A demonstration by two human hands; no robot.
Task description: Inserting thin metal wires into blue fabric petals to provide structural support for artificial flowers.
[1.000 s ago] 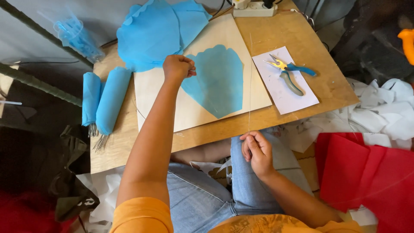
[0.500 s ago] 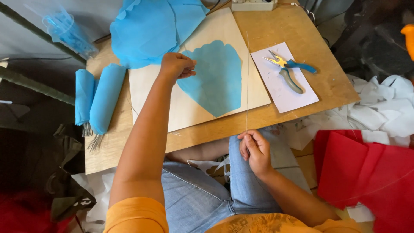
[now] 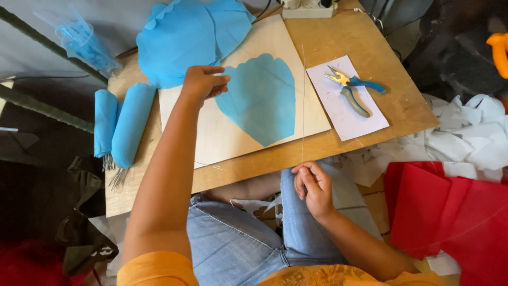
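Observation:
A blue petal-shaped fabric piece (image 3: 262, 98) lies flat on a pale wooden board (image 3: 201, 127). My left hand (image 3: 202, 82) pinches the petal's upper left edge. My right hand (image 3: 312, 186), down near my lap at the table's front edge, pinches the lower end of a thin straight wire (image 3: 303, 100). The wire runs up across the board beside the petal's right side.
Blue-handled pliers (image 3: 352, 87) rest on a white paper sheet (image 3: 346, 108). More blue fabric (image 3: 185, 37) lies at the back, two blue rolls (image 3: 119, 124) at the left. A power strip (image 3: 309, 7) sits at the far edge. Red fabric (image 3: 450, 217) and white scraps (image 3: 465, 132) lie right.
My left hand's fingers have shifted slightly on the petal's edge. The right hand still holds the wire in about the same spot.

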